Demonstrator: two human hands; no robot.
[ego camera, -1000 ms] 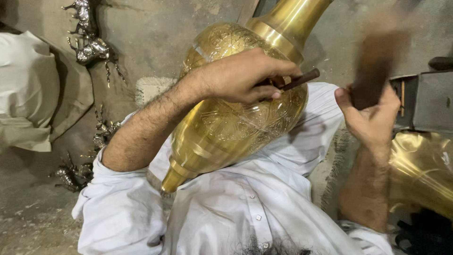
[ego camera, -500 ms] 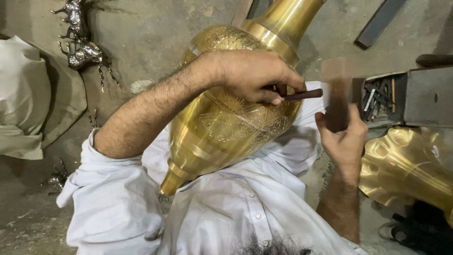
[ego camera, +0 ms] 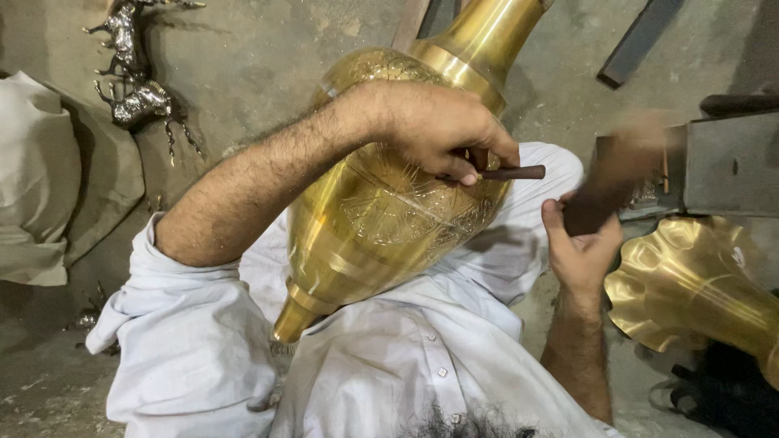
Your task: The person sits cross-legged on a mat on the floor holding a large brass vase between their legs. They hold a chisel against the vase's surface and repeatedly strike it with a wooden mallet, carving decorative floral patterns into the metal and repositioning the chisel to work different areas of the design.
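Nearest the camera lay the person's white shirt (ego camera: 381,381), its sleeves rolled back from both forearms. On the lap rested a large brass vase (ego camera: 381,219), tilted so its narrow foot pointed near and left while its neck ran up toward the far right. Engraved patterning covered the belly.

The left hand (ego camera: 438,130) curled over the top of the vase, fingers pinched tight around a short dark chisel (ego camera: 511,172) whose blunt end stuck out to the right, its tip apparently set against the engraved surface – the fingers hid the exact contact. The right hand (ego camera: 580,243) sat just right of the vase, closed around a dark wooden mallet (ego camera: 617,174) that showed only as a blur.

Compared with half a second earlier, the right hand had risen and the mallet now smeared upward toward the far right, whereas a second ago it stood higher still – so the hand was cycling through strikes. The left hand and chisel had barely shifted on the vase, which suggested repeated blows on one small patch of the pattern.

Farther right stood a second brass piece with a scalloped rim (ego camera: 690,292), and beyond it a grey metal block (ego camera: 730,162). At the far left, on the dusty floor, stood small silver animal figurines (ego camera: 134,97) beside a pale cloth bundle (ego camera: 40,178).
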